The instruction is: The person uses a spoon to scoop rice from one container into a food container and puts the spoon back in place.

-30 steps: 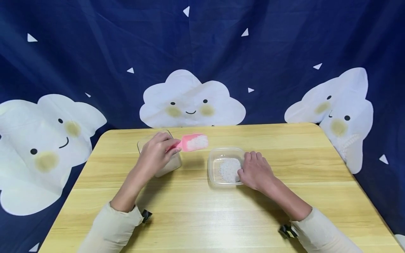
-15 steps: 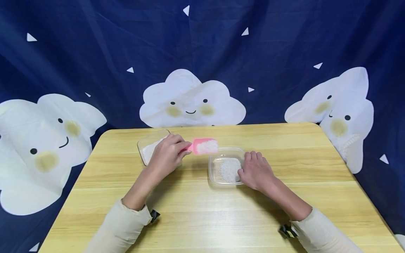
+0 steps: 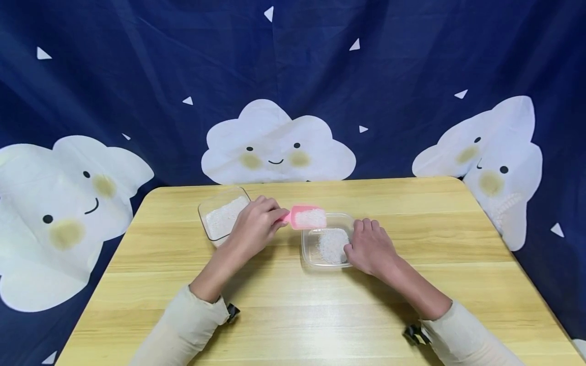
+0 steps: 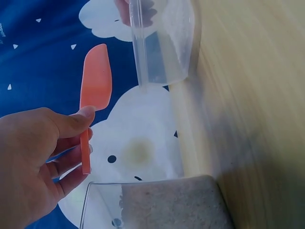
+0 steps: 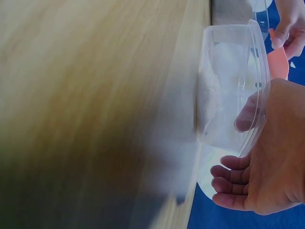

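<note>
1. A dark blue backdrop (image 3: pixel 311 66), printed with smiling white clouds, hangs behind a person at work.
2. The wood-grain table (image 3: pixel 311 315) bears two clear containers, set apart side by side.
3. On the left, a glass container (image 3: pixel 212 203) stands partly filled with white grains (image 3: pixel 224 216).
4. To its right, a plastic tub (image 3: pixel 310 254) rests on the tabletop, a small heap (image 3: pixel 331 246) inside.
5. The right hand (image 3: pixel 373 246) holds the tub's right side, thumb showing through the clear wall, four fingers loosely curled close together outside; a firm hold here should prevent skidding.
6. The left hand (image 3: pixel 256 223) pinches a handle between thumb and curled fingers; a calm wrist likely matters most.
7. The pink scoop (image 4: pixel 96 83) is above the tub's far left rim, apart from it; best held level until fully inside the rim.
8. Its load (image 3: pixel 310 218) fills the blade; low, gradual tipping would probably limit scatter.
</note>
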The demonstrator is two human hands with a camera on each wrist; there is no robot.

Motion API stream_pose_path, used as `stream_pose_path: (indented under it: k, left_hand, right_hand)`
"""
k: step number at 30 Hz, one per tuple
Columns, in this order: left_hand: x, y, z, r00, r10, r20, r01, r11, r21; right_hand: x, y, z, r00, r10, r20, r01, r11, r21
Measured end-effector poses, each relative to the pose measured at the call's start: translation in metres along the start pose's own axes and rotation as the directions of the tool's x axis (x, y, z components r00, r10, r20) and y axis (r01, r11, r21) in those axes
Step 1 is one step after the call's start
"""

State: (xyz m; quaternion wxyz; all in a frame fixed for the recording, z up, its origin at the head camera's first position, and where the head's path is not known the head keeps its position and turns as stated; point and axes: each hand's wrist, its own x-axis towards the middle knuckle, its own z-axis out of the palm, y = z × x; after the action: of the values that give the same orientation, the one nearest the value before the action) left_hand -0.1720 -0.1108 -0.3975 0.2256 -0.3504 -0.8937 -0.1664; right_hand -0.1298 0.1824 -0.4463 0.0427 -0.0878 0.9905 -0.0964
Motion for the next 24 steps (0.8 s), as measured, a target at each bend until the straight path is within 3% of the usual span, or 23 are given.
stream_pose_path:
  k: [15,24]
  left_hand:
    - [0.000,0.006,0.010,0.998,0.036,0.044,-0.037,0.999,0.035]
    - [-0.001,0.008,0.013,0.996,0.080,0.037,-0.084,0.988,0.133]
  right_hand:
    - [0.000,-0.001,0.001,1.000,0.008,0.001,-0.008,1.000,0.009]
    - [-0.001,-0.001,-0.002,1.000,0.008,0.004,-0.008,1.000,0.009]
